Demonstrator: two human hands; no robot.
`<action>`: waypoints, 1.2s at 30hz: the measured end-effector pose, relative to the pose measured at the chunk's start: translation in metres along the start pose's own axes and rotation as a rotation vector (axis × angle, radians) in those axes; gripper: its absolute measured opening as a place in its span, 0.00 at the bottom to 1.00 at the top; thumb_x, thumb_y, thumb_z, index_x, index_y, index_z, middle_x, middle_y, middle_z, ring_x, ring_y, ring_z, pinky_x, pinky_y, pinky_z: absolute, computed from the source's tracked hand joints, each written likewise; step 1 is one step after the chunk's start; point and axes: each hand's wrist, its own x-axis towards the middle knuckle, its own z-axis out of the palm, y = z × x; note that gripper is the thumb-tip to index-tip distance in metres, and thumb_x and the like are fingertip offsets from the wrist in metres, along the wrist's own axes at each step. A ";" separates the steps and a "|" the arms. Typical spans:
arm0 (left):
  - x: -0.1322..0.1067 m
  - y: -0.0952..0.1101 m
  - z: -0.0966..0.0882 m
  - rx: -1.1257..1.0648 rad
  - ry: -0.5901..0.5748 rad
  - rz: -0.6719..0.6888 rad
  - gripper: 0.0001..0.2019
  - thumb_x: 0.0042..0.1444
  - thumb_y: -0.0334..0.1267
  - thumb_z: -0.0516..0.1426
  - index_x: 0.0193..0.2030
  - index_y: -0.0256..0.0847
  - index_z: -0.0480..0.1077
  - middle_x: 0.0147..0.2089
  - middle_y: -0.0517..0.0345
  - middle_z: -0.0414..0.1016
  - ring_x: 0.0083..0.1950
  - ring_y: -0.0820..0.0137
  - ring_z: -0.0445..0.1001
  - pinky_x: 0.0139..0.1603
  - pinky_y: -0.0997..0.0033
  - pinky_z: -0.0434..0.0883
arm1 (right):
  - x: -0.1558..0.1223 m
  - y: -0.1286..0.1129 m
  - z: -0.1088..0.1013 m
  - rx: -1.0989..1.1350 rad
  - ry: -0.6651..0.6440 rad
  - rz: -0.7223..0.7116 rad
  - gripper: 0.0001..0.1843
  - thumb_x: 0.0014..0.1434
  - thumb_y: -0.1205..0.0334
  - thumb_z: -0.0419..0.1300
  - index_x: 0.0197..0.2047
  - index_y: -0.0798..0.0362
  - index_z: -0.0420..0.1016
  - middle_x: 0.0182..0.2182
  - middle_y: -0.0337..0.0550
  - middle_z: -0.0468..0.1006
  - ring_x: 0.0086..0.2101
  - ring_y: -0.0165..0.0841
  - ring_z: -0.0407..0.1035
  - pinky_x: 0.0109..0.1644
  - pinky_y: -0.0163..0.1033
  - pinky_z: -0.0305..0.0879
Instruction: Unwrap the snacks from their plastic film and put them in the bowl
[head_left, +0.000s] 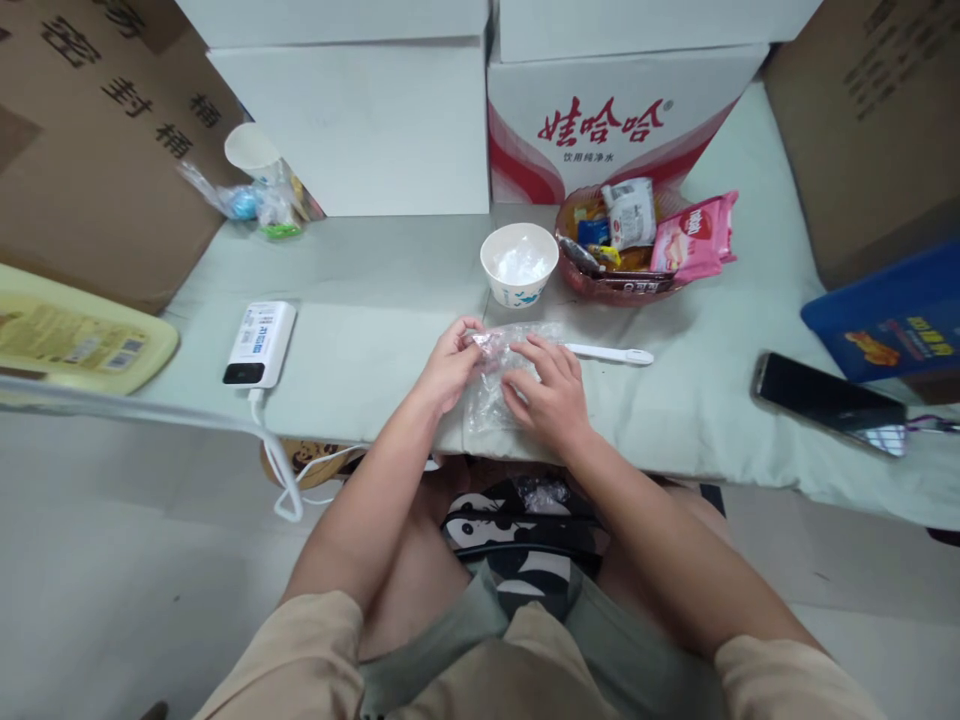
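A crinkled clear plastic bag (491, 405) lies near the front edge of the cloth-covered surface. My left hand (448, 365) pinches its upper left corner, where something pinkish shows through. My right hand (551, 392) rests over the bag's right side, its fingers bent and apart, touching the plastic. From behind that hand a white plastic handle (611, 354) sticks out to the right. Just beyond both hands stands a white paper cup (519, 265) with crumpled clear plastic inside.
A glass bowl (581, 285) of packaged snacks stands behind on the right, near white cartons (360, 130). At left are a power bank (261, 345) with a cable, a yellow bottle (82, 335) and a tipped paper cup (251, 150). A phone (829, 402) lies at right.
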 end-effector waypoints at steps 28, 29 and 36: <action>-0.015 0.026 -0.018 -0.253 -0.256 -0.155 0.24 0.46 0.32 0.62 0.53 0.43 0.70 0.61 0.47 0.75 0.58 0.57 0.77 0.48 0.58 0.79 | 0.017 0.028 -0.025 1.163 0.021 1.065 0.24 0.47 0.51 0.67 0.46 0.46 0.64 0.28 0.30 0.71 0.21 0.27 0.67 0.26 0.35 0.62; -0.014 0.025 -0.018 -0.256 -0.260 -0.175 0.23 0.47 0.33 0.62 0.53 0.42 0.71 0.59 0.46 0.77 0.57 0.57 0.78 0.48 0.57 0.78 | 0.019 0.028 -0.026 1.154 0.061 1.076 0.24 0.47 0.51 0.67 0.45 0.46 0.64 0.27 0.29 0.70 0.20 0.26 0.66 0.25 0.34 0.61; -0.007 0.015 -0.006 -0.124 -0.093 -0.128 0.19 0.41 0.33 0.69 0.43 0.37 0.75 0.42 0.51 0.83 0.35 0.70 0.80 0.38 0.72 0.76 | 0.017 0.030 -0.018 1.241 0.059 1.177 0.37 0.39 0.48 0.72 0.51 0.44 0.63 0.38 0.38 0.78 0.32 0.33 0.75 0.34 0.38 0.70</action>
